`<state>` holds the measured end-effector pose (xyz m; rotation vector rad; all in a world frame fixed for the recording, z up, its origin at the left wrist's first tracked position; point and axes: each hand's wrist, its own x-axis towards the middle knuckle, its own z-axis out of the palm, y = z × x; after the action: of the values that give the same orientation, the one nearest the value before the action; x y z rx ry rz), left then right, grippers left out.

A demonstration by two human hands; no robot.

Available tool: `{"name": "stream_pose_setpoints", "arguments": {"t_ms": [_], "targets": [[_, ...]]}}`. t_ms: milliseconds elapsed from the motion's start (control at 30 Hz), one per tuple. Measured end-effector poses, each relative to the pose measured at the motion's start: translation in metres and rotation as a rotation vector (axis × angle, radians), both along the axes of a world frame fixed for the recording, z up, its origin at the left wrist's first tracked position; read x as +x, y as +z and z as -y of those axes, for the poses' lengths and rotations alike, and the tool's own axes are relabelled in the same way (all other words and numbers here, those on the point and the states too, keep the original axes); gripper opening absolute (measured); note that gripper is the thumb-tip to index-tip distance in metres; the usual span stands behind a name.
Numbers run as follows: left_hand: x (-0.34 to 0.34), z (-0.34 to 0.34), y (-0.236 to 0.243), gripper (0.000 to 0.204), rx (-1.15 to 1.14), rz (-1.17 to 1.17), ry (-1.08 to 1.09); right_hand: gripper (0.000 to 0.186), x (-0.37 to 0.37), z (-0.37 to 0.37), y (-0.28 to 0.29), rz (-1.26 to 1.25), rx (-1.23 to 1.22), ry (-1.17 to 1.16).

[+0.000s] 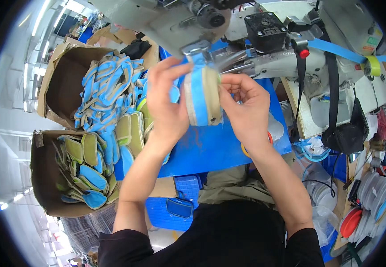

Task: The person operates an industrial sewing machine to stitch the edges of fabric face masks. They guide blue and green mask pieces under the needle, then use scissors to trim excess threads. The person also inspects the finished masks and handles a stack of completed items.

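Observation:
A beige curved fabric piece (213,95) with a bright blue band down it is held up under the sewing machine's head (202,20). My left hand (168,95) grips its left side, thumb against the fabric; the fingers are slightly blurred and reach up beside the machine's metal foot. With thumb and forefinger, my right hand (246,95) pinches the piece's right edge, its other fingers curled in. The top of the piece meets the metal foot, and whether it is clamped there I cannot tell. Below lies the blue work surface (210,153).
At left, a cardboard box (64,82) stands beside a heap of blue-and-beige strips (106,89). A nearer box (46,171) holds green and blue padded pieces. Blue tape (337,48) runs across the machine at right. Black straps (333,93) hang there.

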<state>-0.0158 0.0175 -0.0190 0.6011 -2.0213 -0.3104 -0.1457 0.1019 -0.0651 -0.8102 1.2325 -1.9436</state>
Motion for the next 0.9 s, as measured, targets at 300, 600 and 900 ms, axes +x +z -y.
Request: {"name": "stream_pose_setpoints", "arguments": {"t_ms": [300,600,900], "targets": [[0.014,-0.009,0.003,0.025,0.983,-0.069,-0.237,0.023,0.003,0.002,-0.021,-0.596,-0.114,-0.281],[0.002,-0.012,0.010,0.027,1.310,-0.282,-0.306,0.022,0.006,0.002,-0.029,-0.725,-0.142,-0.416],[-0.003,-0.010,-0.005,0.030,1.104,-0.261,-0.270,0.023,0.008,0.006,-0.031,-0.446,-0.160,-0.249]]}}
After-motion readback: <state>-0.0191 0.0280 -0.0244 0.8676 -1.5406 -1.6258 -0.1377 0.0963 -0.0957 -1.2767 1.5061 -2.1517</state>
